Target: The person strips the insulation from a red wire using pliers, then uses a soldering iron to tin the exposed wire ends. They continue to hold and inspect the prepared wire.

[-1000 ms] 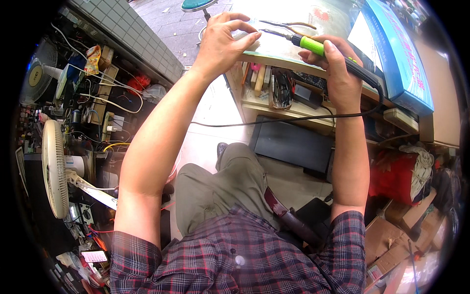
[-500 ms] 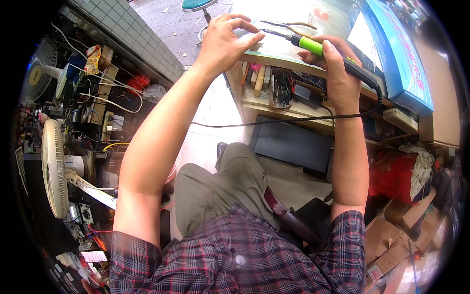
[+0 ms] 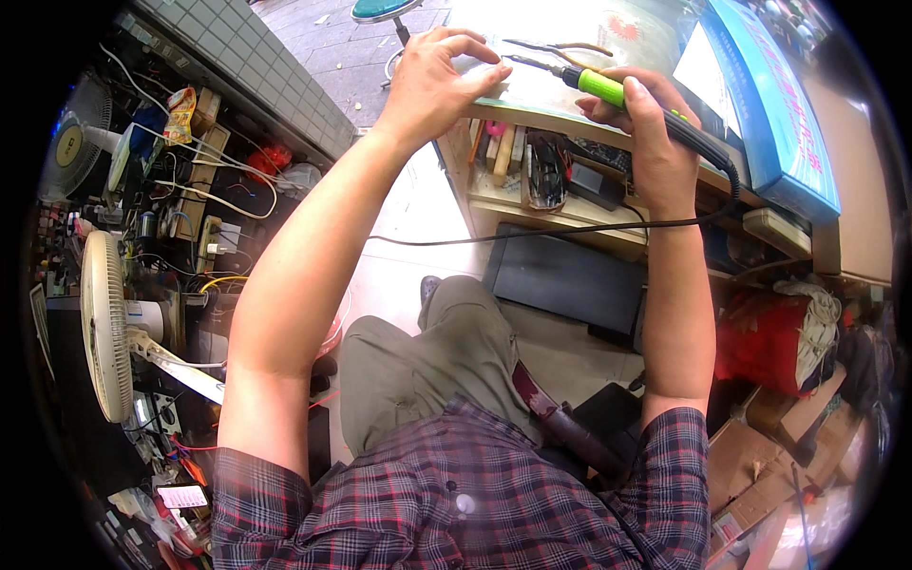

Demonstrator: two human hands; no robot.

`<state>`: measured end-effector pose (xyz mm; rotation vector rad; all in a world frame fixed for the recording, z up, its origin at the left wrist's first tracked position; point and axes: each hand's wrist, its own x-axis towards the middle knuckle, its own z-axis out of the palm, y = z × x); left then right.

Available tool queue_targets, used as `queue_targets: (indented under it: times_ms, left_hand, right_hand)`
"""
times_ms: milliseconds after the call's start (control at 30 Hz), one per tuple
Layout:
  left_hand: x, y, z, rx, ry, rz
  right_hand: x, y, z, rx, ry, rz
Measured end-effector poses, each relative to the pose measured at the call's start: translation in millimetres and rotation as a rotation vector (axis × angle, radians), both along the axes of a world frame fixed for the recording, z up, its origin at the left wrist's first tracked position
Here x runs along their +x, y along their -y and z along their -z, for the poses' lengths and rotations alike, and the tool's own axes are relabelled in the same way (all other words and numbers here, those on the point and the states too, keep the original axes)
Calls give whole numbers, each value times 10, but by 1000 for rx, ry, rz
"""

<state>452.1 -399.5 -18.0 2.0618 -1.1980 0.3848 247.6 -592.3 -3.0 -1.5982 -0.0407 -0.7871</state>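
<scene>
My right hand grips a soldering iron with a bright green and black handle. Its thin metal tip points left, right beside the fingertips of my left hand. There the thumb and index finger come together in a pinch; whatever is between them is too small to make out. Both hands are over the near edge of a pale worktable. Just beyond the iron lies a slim pointed tool with dark and brownish arms, like tweezers. From the iron's handle a black cable loops down and runs left beneath my arms.
A blue box stands on the table's right side. Below the top, a shelf holds a bin of small tools and a black adapter. White fans and tangled wires crowd the left. A green stool stands beyond.
The soldering iron has shifted very slightly left, its tip closer to my left fingertips. Otherwise both hands keep almost the same pose.
</scene>
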Motion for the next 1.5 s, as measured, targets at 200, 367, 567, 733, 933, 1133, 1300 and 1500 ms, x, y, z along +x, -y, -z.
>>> queue_targets:
  times_ms: [200, 367, 567, 733, 933, 1133, 1300, 1500]
  left_hand:
    - [22, 33, -29, -41, -48, 34]
    - [57, 23, -7, -60, -53, 64]
    - [50, -44, -169, 56, -64, 42]
    - [27, -90, -494, 318, 198, 14]
    - [35, -149, -423, 258, 136, -58]
    - [-5, -234, -338, 6, -200, -42]
    - [-433, -717, 58, -393, -56, -171]
    - [-1701, -1706, 630, -406, -535, -141]
  right_hand:
    - [-4, -4, -11, 11, -6, 2]
    - [-3, 1, -12, 18, -3, -7]
    - [3, -11, -8, 17, -4, -2]
    - [-7, -44, -6, -31, -12, 48]
    - [-35, -90, -32, -96, -12, 98]
    - [-94, -152, -49, -323, 4, 212]
    - [-66, -279, -5, -530, 134, 232]
    - [-256, -177, 200, -693, 40, 357]
